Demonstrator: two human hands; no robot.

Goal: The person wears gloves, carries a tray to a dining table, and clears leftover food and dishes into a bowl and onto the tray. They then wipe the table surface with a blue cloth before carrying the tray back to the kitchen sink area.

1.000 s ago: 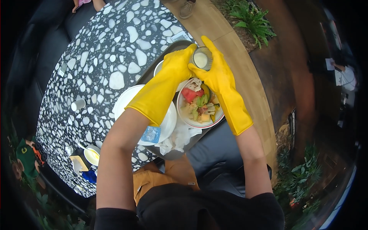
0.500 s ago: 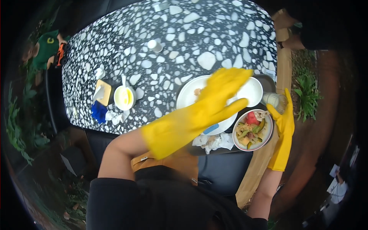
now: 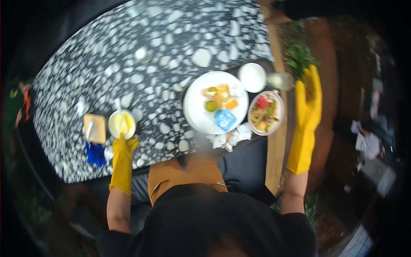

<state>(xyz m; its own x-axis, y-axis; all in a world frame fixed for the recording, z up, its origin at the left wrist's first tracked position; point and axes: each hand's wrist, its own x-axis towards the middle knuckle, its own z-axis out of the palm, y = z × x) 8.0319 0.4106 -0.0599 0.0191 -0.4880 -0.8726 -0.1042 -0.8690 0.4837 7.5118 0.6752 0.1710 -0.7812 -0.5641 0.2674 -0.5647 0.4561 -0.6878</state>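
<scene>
Left hand (image 3: 124,147), in a yellow rubber glove, head view: reached out to the near edge of the speckled terrazzo table (image 3: 141,60), fingers closed on the rim of a small pale-yellow bowl (image 3: 121,123) with what looks like a utensil standing in it; the grip sits on the near rim, the side closest to the body. Right hand (image 3: 310,96), same yellow glove, held up past the table's right edge beside the wooden ledge (image 3: 278,141), fingers spread wide and holding nothing, close to a small glass (image 3: 280,80) but apart from it as far as can be told. Beside the bowl, to its left: a tan square item (image 3: 95,127) and, just below it, a crumpled blue cloth (image 3: 94,154), both at the table's near edge. Toward the right: a dark tray (image 3: 261,68) carrying a large white plate (image 3: 197,111) with food scraps and a blue packet (image 3: 225,119), a small white bowl (image 3: 252,77), and a bowl of mixed salad (image 3: 265,113); the dishes sit grouped touching or nearly so. Crumpled white napkins (image 3: 229,138) lie at the plate's near rim. Green plants (image 3: 299,55) stand beyond the ledge. Wearer shows a black top and tan apron (image 3: 184,175)
</scene>
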